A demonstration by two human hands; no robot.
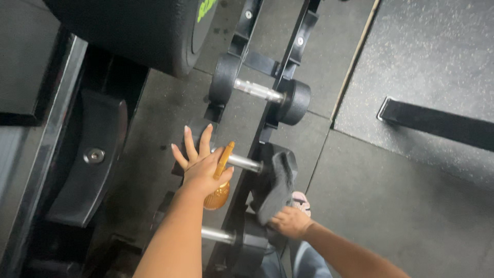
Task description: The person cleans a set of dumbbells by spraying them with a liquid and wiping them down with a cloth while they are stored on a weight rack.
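My left hand [201,163] holds an amber spray bottle [220,181] over the middle dumbbell [246,163] on a black rack [288,56], with three fingers stretched out toward the dumbbell's left head. My right hand [290,221] grips a dark grey cloth [278,186] that drapes over the right head of that same dumbbell. Its chrome handle shows between my two hands.
Another dumbbell [260,92] rests higher on the rack and a third [226,238] lies lower. A large black weight plate [128,28] fills the top left. Dark rubber floor mats [422,67] and a black bar [437,122] lie to the right. A pink shoe [303,201] shows below.
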